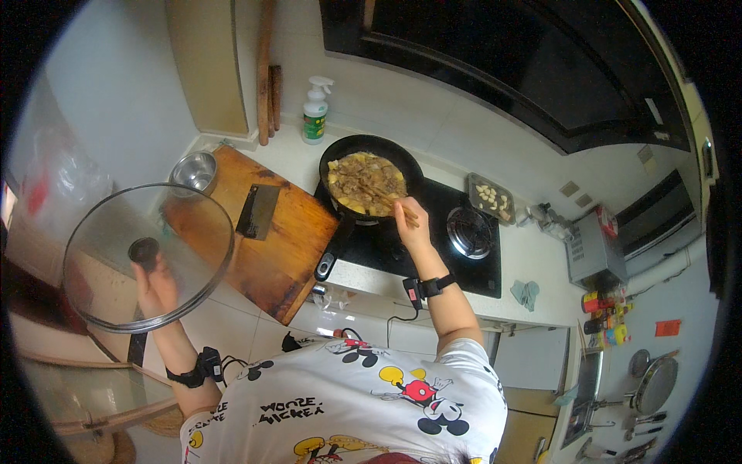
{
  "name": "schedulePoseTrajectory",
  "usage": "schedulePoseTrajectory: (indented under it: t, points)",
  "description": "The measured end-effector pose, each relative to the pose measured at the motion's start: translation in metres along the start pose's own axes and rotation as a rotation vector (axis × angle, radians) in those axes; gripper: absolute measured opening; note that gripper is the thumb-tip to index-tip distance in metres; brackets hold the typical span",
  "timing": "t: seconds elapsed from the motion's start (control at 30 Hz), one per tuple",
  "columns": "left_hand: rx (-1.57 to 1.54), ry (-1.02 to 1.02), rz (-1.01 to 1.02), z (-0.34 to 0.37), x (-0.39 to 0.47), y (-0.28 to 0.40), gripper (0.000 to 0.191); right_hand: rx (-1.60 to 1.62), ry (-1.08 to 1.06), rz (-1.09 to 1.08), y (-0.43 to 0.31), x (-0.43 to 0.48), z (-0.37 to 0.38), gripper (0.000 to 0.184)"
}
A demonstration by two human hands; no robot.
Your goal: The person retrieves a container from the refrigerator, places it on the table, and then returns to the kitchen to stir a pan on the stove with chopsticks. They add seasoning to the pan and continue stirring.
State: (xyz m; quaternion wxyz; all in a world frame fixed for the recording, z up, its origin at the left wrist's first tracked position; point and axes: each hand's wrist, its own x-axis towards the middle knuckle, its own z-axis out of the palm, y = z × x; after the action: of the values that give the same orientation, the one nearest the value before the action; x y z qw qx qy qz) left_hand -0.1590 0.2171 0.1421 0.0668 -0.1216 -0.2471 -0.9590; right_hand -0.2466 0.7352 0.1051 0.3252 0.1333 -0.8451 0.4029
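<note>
My left hand (155,288) holds a glass pan lid (191,243) by its dark knob (144,253), out to the left of the cutting board. My right hand (413,220) grips wooden chopsticks (382,198), whose tips are in the food (362,177). That food, brown pieces with yellow chunks in a thick sauce, fills the middle of a black frying pan (409,165). The pan sits over the left part of the black gas hob (371,246), its handle pointing toward me.
A wooden cutting board (301,232) carries a cleaver (258,212), with a steel bowl (195,171) at its corner. Behind stands a spray bottle (315,113). Right of the pan are a bare burner (470,232), a tray of pale pieces (491,199) and a cloth (525,294).
</note>
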Motion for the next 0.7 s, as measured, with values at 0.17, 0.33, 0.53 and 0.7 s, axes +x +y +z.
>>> schedulePoseTrajectory:
  t: [0.17,0.33,0.53,0.7]
  points:
    - [-0.007,0.027,0.021,0.005,0.001,-0.003,0.042,-0.008,0.127,0.008,0.021,-0.003,-0.018,0.013]
    - [-0.016,0.020,0.011,0.006,-0.005,-0.004,0.044,0.072,0.162,0.149,0.033,-0.003,-0.032,0.018]
    - [0.017,0.082,0.021,0.009,-0.008,0.001,0.045,-0.213,0.206,0.124,0.061,0.026,-0.037,0.023]
    - [0.058,0.051,0.069,0.010,-0.009,0.002,0.042,-0.084,0.162,0.201,0.070,0.030,0.007,0.019]
